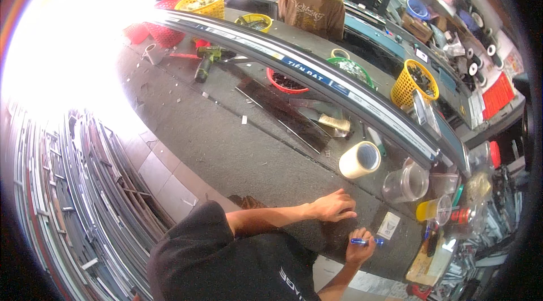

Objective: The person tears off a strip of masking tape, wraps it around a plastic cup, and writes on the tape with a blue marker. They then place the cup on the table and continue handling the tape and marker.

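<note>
My right hand [360, 249] is closed around a blue pen [367, 241] near the front right of the grey workbench [226, 131]. My left hand [335, 206] rests on the bench surface just beyond it, fingers loosely bent and apart, with nothing visible in them. A small white printed card [388, 226] lies to the right of both hands. Behind my left hand a cream roll of tape [360, 160] lies on its side. A clear plastic jar [406, 182] stands to its right.
A long dark profile [305, 66] with a printed protective strip spans the bench. Beyond it are yellow baskets [414, 83] and a person in brown [310, 7]. A green drill [207, 63] and a putty knife [325, 120] lie about. Stacked metal profiles [73, 188] fill the left floor.
</note>
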The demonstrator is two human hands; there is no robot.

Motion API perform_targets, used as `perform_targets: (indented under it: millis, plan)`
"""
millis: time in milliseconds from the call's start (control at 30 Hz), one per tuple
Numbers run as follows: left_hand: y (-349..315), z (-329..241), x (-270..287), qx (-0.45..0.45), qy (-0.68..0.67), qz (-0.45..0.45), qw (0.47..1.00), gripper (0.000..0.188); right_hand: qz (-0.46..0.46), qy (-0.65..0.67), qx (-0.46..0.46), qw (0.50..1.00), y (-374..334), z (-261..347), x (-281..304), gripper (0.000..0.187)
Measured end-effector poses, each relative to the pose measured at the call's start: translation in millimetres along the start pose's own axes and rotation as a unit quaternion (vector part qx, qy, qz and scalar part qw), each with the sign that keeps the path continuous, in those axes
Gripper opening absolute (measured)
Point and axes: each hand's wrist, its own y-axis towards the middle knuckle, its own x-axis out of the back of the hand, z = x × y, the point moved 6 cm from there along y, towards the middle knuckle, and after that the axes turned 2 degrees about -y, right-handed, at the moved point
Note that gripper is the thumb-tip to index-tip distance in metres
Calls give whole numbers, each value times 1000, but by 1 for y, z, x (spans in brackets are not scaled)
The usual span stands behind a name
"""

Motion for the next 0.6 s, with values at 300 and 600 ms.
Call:
perform_targets:
  millis: [300, 600]
  plan:
    - [0, 1, -1, -4, 1, -12, 1000, 35, -189, -237, 37, 952, -1, 21, -31, 19]
    - [1, 2, 1, 40, 18, 22, 999, 30, 4, -250, 397, 883, -56, 118, -155, 32]
